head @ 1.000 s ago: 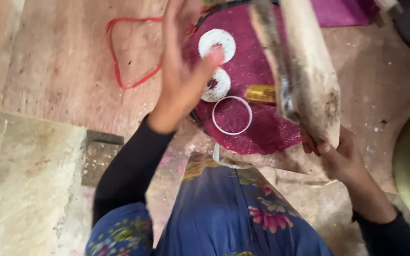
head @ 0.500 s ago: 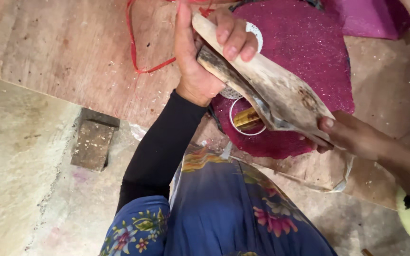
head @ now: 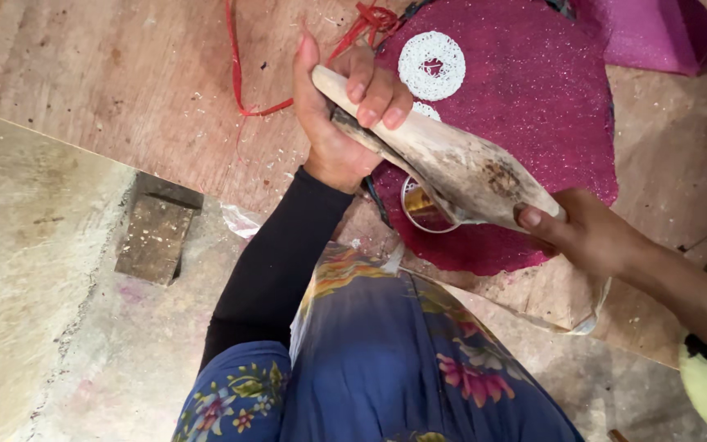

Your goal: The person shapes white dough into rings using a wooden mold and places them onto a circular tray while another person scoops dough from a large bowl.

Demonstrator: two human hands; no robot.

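My left hand (head: 341, 123), in a black sleeve, is closed around the narrow far end of a pale, worn wooden piece (head: 460, 168) with a dark strip along its lower edge. My right hand (head: 583, 233) grips the wider near end from the right. The wood lies slanted between both hands, above a round magenta glitter disc (head: 533, 98). On the disc sits a white beaded ring (head: 431, 65); a second white piece is mostly hidden behind the wood. A thin round bangle (head: 423, 213) with something golden inside shows just under the wood.
A red string (head: 235, 74) loops over the wooden board (head: 124, 82) left of the disc. A small wooden block (head: 155, 237) rests at the board's edge on the concrete floor (head: 34, 286). Pink cloth (head: 648, 33) lies at the top right. My blue flowered dress (head: 386, 368) fills the bottom.
The wood went from held upright in my right hand alone to slanting across between both hands. My left hand, open a second ago, has closed on its far end.
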